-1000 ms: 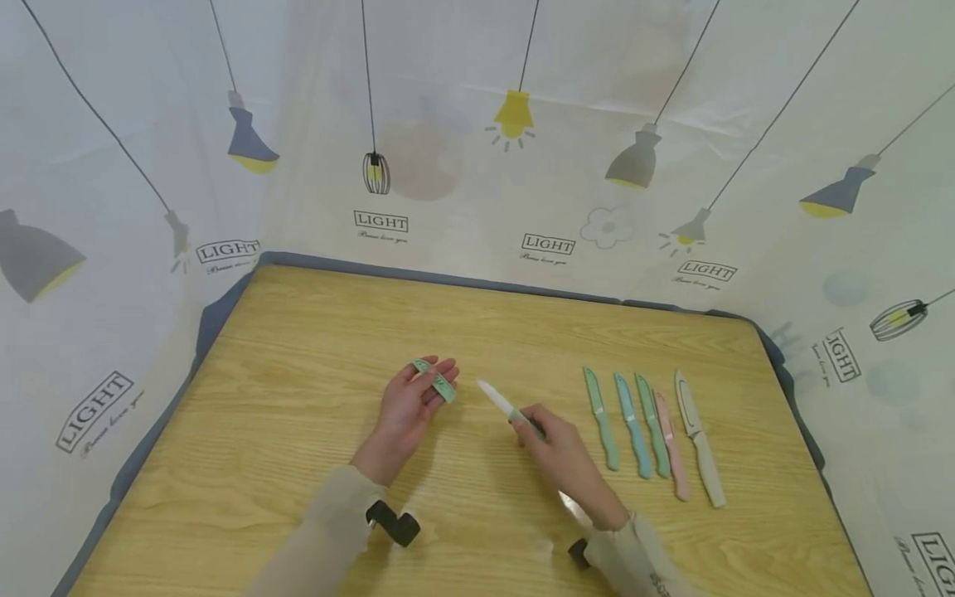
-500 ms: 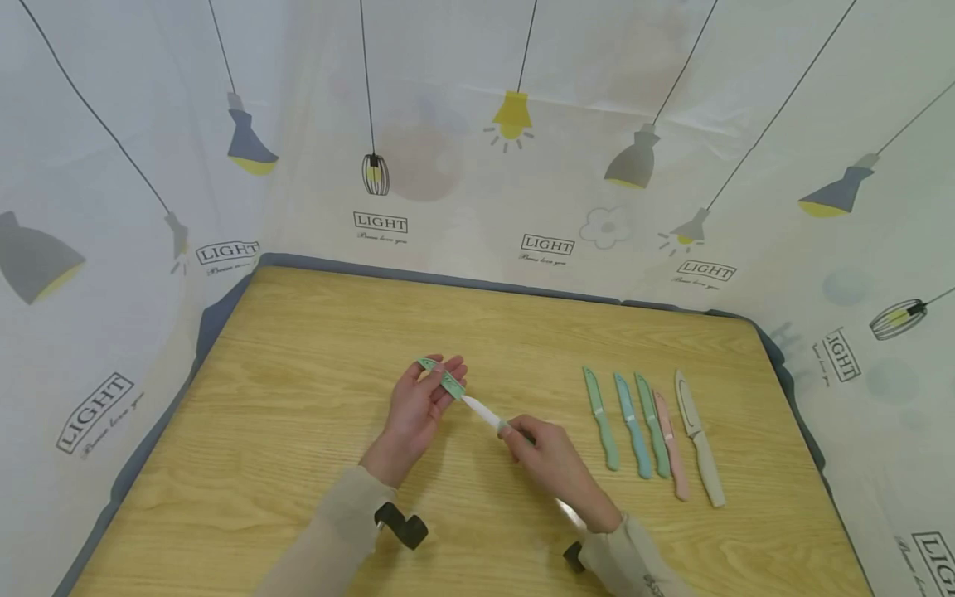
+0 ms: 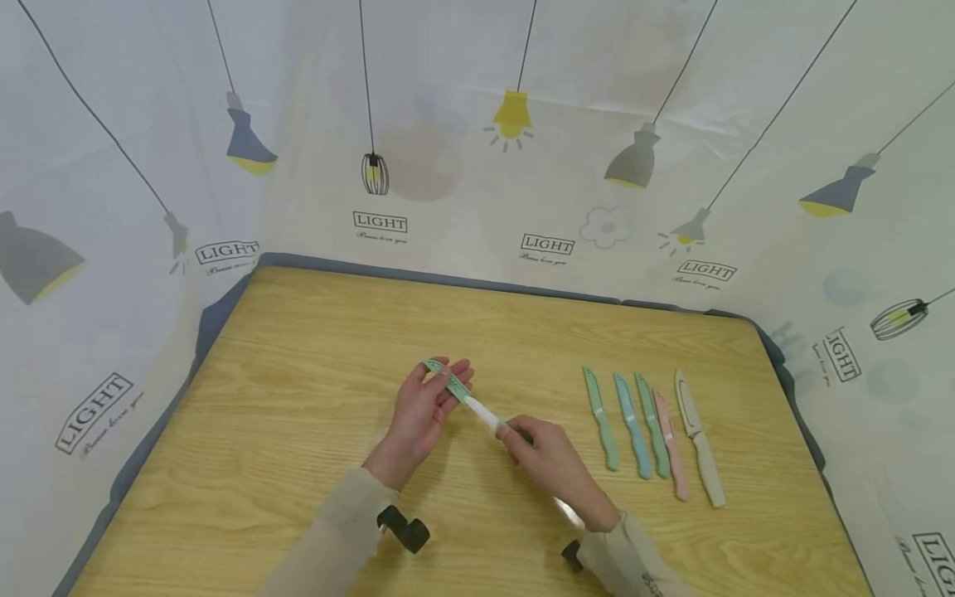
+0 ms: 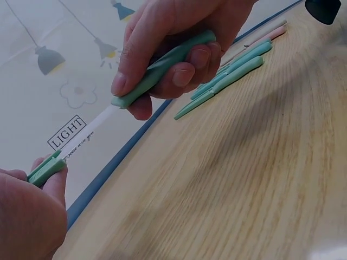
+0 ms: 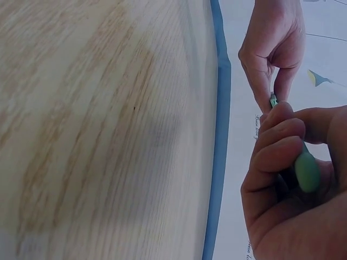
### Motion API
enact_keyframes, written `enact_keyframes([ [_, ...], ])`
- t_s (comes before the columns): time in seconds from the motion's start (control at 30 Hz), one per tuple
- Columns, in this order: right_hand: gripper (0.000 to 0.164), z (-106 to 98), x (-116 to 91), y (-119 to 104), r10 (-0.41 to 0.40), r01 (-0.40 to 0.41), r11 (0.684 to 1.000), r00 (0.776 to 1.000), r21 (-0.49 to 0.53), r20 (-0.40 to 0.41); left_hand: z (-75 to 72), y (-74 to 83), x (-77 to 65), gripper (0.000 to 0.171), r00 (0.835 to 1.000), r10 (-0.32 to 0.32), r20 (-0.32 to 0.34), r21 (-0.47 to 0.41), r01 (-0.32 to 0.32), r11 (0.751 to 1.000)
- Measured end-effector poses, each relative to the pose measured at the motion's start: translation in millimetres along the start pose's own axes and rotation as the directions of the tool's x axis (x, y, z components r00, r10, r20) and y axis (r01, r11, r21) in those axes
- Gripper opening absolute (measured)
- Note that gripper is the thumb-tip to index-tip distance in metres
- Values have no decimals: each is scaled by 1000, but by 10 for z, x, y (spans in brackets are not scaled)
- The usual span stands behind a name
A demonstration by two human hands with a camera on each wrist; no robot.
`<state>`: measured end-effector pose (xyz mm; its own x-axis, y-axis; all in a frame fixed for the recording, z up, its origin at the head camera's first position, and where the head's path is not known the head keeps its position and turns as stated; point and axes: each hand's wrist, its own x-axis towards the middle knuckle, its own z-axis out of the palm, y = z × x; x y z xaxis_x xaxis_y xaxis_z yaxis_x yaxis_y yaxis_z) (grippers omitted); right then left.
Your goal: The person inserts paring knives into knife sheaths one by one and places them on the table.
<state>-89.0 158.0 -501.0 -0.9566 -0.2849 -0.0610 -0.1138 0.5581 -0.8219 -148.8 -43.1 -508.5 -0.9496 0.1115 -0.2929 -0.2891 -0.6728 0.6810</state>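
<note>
My left hand [image 3: 416, 414] pinches a green knife sheath [image 3: 458, 388] between thumb and fingers, palm turned up. My right hand [image 3: 548, 456] grips the green handle [image 4: 165, 67] of a knife with a white blade [image 3: 483, 412]. The blade points up and left, and its tip is inside the open end of the sheath, as the left wrist view also shows; most of the blade is still bare. Both things are held above the table. In the right wrist view the handle's rounded end [image 5: 308, 172] sticks out of the curled right fingers, which hide the blade.
On the wooden table [image 3: 298, 348], right of my hands, lie several sheathed knives: a green knife [image 3: 601, 419], a blue knife [image 3: 632, 424], another green knife [image 3: 652, 424], a pink knife [image 3: 671, 446] and a larger beige knife [image 3: 700, 438]. A lamp-patterned curtain [image 3: 462, 199] stands behind the table edge.
The left hand has moved slightly right with the sheath, and the right hand slightly left with the knife. The blade, apart from the sheath a second ago, now has its tip inside.
</note>
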Motion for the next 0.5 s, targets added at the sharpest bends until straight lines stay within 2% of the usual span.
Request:
enact_keyframes([
  [0.1,38,4,8,-4,-2,2,1000,1000,-7,5,2,-9,-6,23,1000,0,4,-6,0,1000],
  [0.33,38,9,31,-12,-17,17,1000,1000,-11,18,5,-27,-24,35,1000,-10,8,-9,10,1000],
  [0.5,40,15,53,-26,0,0,1000,1000,-11,19,18,-51,-34,32,1000,-8,13,0,8,1000],
])
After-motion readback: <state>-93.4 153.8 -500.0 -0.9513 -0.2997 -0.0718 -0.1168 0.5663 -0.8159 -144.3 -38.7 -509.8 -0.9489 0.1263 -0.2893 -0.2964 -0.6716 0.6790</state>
